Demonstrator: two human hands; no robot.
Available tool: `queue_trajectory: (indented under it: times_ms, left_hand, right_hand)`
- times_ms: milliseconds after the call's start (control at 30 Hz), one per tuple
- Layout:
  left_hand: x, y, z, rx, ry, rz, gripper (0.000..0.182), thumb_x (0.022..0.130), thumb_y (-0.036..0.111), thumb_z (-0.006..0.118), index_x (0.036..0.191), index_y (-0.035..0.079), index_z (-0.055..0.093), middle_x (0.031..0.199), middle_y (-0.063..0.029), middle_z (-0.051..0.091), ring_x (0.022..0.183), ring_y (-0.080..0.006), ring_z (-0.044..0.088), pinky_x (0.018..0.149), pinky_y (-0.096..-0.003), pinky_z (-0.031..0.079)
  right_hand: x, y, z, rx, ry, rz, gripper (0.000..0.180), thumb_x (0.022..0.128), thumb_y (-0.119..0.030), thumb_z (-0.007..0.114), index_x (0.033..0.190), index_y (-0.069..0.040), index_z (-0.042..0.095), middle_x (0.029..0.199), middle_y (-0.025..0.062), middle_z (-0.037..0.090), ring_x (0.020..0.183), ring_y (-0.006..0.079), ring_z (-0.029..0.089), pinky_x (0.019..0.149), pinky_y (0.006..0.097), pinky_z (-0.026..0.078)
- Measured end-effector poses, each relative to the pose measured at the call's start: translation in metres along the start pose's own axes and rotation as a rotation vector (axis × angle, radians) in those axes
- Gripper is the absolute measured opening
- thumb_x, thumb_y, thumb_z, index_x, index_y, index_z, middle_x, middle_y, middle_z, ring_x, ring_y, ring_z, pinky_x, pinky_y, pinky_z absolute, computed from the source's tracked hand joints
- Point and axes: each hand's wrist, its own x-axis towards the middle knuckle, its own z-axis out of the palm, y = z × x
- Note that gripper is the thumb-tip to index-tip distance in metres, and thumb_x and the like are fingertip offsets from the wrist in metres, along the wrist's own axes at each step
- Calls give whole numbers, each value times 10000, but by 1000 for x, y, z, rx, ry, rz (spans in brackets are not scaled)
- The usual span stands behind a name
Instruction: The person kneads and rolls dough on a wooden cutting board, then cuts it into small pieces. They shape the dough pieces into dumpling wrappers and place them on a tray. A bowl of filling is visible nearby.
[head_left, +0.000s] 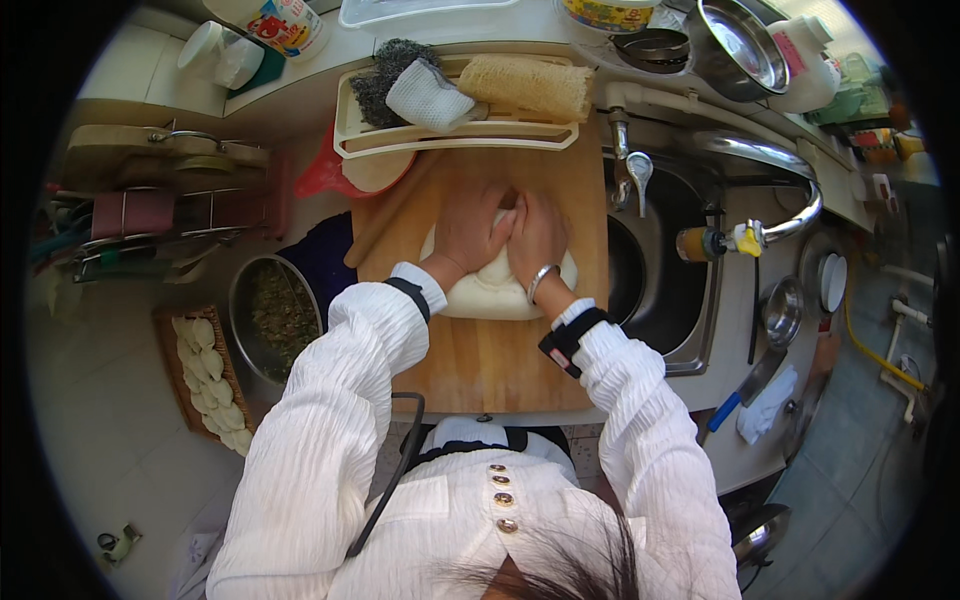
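A large white lump of dough (491, 296) lies on the wooden board (487, 367) in front of me. My left hand (466, 225) presses on its left far part, fingers curled down over it. My right hand (536, 229) bears on the right part, beside the left one, and the thumbs nearly meet. A fold shows in the dough between the wrists. The fingertips are hidden behind the hands. Left of the dough, a wooden rolling pin (386, 217) rests aslant on the board. Beyond it is a red scoop-shaped container (322, 171) of pale flour.
At left stand a metal bowl of chopped filling (283, 311) and a woven tray (171, 341) of dumplings. A cream rack (457, 144) with scrubbers borders the board's far edge. The sink (667, 300) and faucet (806, 184) are right; a blue-handled cleaver (761, 379) lies beyond.
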Motion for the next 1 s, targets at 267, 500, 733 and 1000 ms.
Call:
queue_trajectory:
  times_ms: [267, 500, 733, 1000]
  left_hand:
    - [-11, 39, -34, -256, -246, -562, 599, 963, 550, 386, 1172, 43, 627, 1042, -167, 688, 1033, -346, 625, 896, -394, 464]
    - [-130, 93, -56, -231, -47, -108, 522, 901, 324, 554, 1328, 30, 507, 1396, -224, 458, 1260, -376, 464, 1058, -434, 367]
    - [-155, 63, -48, -32, -16, -38, 567, 835, 327, 568, 1326, 47, 516, 1440, -213, 414, 1240, -400, 465, 1042, -491, 357]
    - [-48, -5, -23, -147, 242, -204, 440, 949, 350, 448, 1221, 24, 562, 1152, -231, 597, 971, -408, 570, 847, -468, 454]
  right_hand:
    - [-7, -20, -43, 137, -304, 107, 323, 945, -276, 441, 924, -45, 665, 914, 190, 670, 886, 407, 622, 773, 491, 480]
    - [-157, -58, -49, -269, -169, -406, 276, 849, -258, 517, 1019, -107, 673, 998, 93, 662, 1051, 272, 580, 1034, 503, 341]
    - [-150, -29, -20, -239, -210, -725, 404, 810, -296, 541, 1154, -107, 639, 1253, 103, 598, 1250, 282, 487, 1086, 523, 285]
    - [-23, -34, 16, -149, -145, -565, 199, 802, -227, 556, 923, -94, 642, 971, 89, 622, 966, 279, 559, 897, 442, 402]
